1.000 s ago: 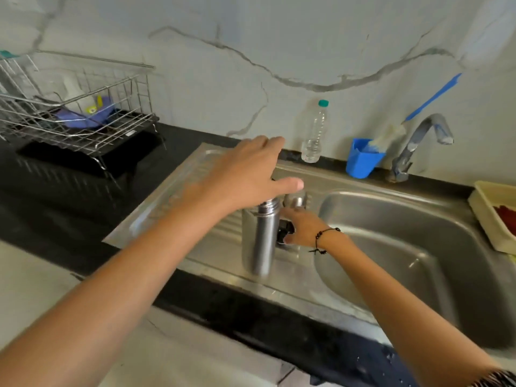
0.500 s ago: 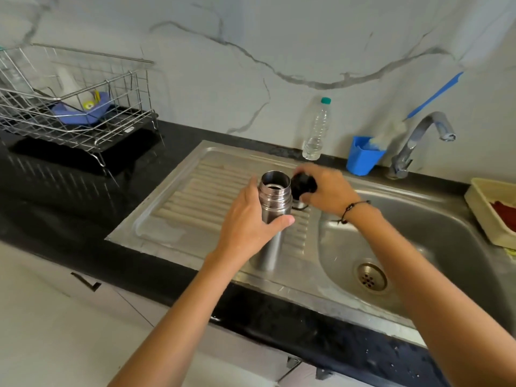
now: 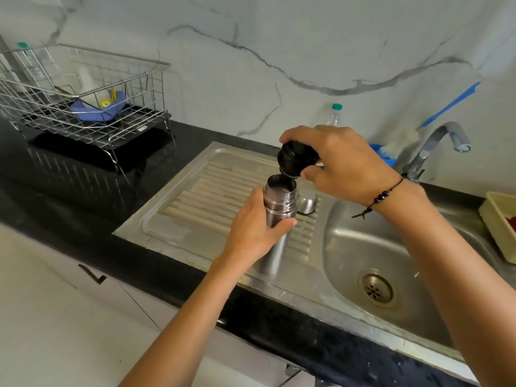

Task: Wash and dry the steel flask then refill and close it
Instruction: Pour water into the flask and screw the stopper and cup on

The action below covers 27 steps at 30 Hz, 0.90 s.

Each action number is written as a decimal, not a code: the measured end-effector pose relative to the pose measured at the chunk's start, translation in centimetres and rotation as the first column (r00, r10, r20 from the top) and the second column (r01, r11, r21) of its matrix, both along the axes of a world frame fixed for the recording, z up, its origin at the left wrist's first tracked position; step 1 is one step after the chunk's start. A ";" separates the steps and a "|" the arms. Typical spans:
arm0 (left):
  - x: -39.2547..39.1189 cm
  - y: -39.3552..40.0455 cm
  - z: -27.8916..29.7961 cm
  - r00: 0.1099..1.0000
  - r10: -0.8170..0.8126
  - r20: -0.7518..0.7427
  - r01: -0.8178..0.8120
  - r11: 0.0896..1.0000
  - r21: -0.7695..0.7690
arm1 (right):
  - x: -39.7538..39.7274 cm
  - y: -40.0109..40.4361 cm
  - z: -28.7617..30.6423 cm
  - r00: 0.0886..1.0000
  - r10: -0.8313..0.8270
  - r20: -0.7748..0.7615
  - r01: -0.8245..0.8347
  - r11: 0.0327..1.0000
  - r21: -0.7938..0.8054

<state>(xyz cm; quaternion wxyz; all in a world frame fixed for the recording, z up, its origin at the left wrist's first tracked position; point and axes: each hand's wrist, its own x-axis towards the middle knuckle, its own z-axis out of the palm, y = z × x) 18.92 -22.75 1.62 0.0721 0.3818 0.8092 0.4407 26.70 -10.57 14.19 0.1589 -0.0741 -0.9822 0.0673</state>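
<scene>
Left hand: my left hand wraps around the upper body of the steel flask, thumb across the near side, fingers curled round the far side.
Steel flask: upright, its base on the ribbed drainboard of the sink, near the front edge; its mouth is open and the threaded neck shows above my grip.
Right hand: my right hand pinches the black stopper with fingertips on its far rim and thumb on the near side.
Black stopper: tilted, held just above and slightly right of the flask's open mouth; whether its lower edge touches the rim I cannot tell.
Steel cup: a small steel cup sits upside down on the drainboard, just right of and behind the flask.
Basin: to the right, with the drain near the front.
Tap: the tap stands at the far right, beside a blue holder.
Plastic bottle: a clear plastic bottle with a green cap stands against the far wall, partly hidden by my right hand.
Dish rack: a wire dish rack is at the far left on the black counter.
Tray: a cream tray sits at the right edge.
</scene>
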 end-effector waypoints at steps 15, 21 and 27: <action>-0.3 0.3 -1.5 0.998 0.012 0.056 -0.019 0.993 0.117 | -2.2 -1.5 -0.5 0.936 0.110 0.335 -0.138 0.988 0.064; -0.5 0.3 -2.0 0.999 -0.017 0.049 0.009 0.989 0.149 | -2.7 -1.0 -1.2 0.948 -0.037 0.316 -0.042 0.970 0.240; -0.5 0.3 -2.0 0.993 -0.042 0.111 0.020 0.982 0.186 | -2.7 0.3 -0.8 0.871 0.162 0.464 -0.255 0.956 0.145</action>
